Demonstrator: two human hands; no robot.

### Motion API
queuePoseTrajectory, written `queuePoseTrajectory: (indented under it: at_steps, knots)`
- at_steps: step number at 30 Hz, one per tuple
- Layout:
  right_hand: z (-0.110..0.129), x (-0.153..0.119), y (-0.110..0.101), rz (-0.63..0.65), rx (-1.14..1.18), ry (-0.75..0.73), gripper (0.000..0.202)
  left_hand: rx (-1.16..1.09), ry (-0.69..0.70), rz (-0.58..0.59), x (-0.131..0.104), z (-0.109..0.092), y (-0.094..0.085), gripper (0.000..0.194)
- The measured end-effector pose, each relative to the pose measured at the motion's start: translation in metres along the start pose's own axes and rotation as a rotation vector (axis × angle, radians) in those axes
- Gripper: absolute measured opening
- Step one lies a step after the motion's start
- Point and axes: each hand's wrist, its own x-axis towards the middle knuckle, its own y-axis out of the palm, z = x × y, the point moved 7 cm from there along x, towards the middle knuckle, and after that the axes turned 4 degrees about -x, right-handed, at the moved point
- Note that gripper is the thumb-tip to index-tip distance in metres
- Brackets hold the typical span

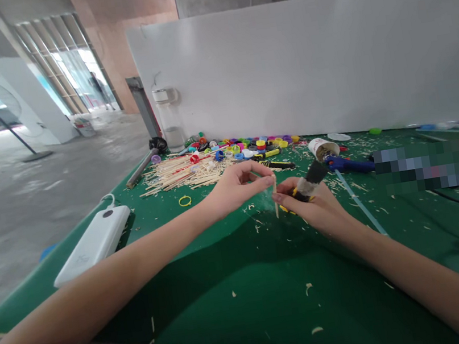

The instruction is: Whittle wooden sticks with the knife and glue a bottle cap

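My left hand (242,184) pinches the top of a thin wooden stick (276,206) between thumb and fingertips. The stick is held roughly upright above the green table. Close on its right, my right hand (319,207) is closed around a utility knife (309,182), black and yellow with pale tape wrapped on it. Its dark end points up and to the right; the blade cannot be made out. My right thumb and fingertips are at the stick, seemingly touching it. Pale wood shavings lie on the table below.
Behind my hands are a pile of wooden sticks (173,174), coloured bottle caps (260,144) and another knife (278,165). A tipped paper cup (323,148) and a blue-handled tool (349,164) lie right. A white power strip (93,244) lies left. A white board (308,62) stands behind the table.
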Motion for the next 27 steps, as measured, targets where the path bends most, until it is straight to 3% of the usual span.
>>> queuePoseTrajectory:
  at_steps: [27]
  knots:
    - [0.0032, -0.0017, 0.0006, 0.029, -0.022, -0.03, 0.025, 0.0, -0.024, -0.01, 0.0007, 0.0016, -0.001, 0.027]
